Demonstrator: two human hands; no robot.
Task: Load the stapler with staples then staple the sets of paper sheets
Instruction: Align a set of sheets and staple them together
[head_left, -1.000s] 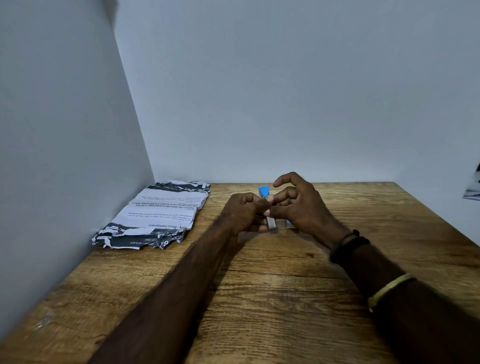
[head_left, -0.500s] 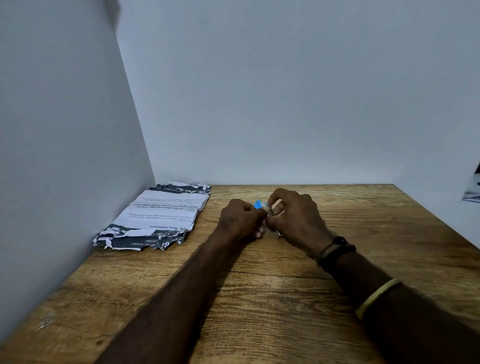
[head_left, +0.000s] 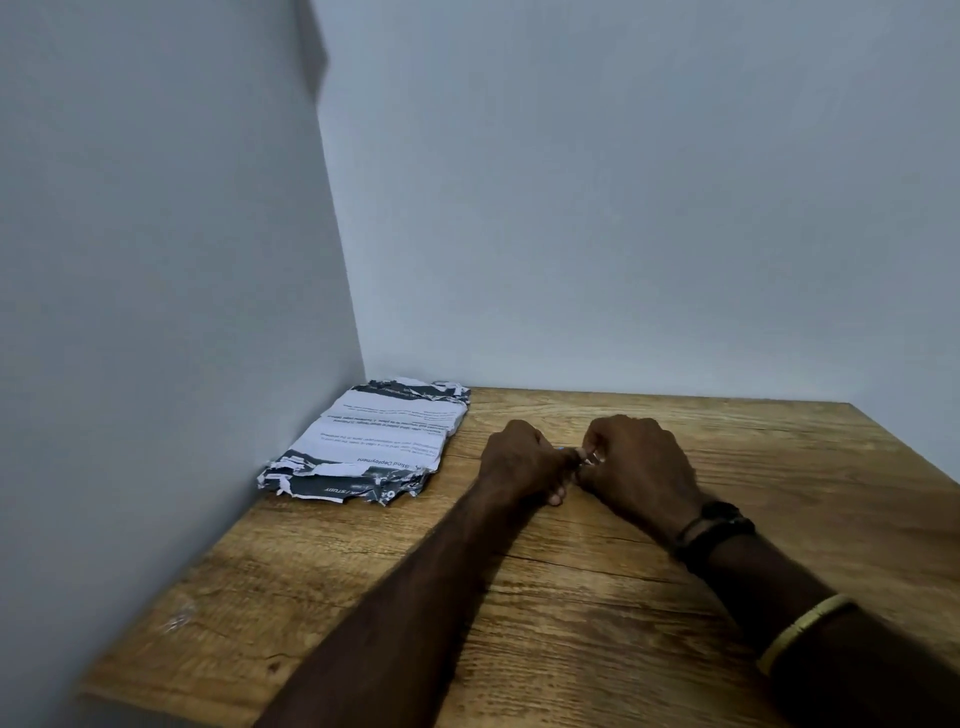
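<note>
My left hand (head_left: 522, 460) and my right hand (head_left: 636, 465) meet knuckle to knuckle over the middle of the wooden table (head_left: 597, 597), fingers curled around a small stapler (head_left: 584, 458). Almost all of the stapler is hidden between them; only a bit of metal and a sliver of blue show. A stack of printed paper sheets (head_left: 371, 441) with torn black-and-white edges lies at the back left, apart from both hands.
Grey walls close the table in on the left (head_left: 156, 312) and at the back (head_left: 623, 208). The paper stack sits right against the left wall. Bare wood lies in front of and to the right of the hands.
Both hands have closed in and lowered toward the table. The blue end of the stapler, upright and visible a second ago, is now nearly hidden between them. The view has tilted up.
</note>
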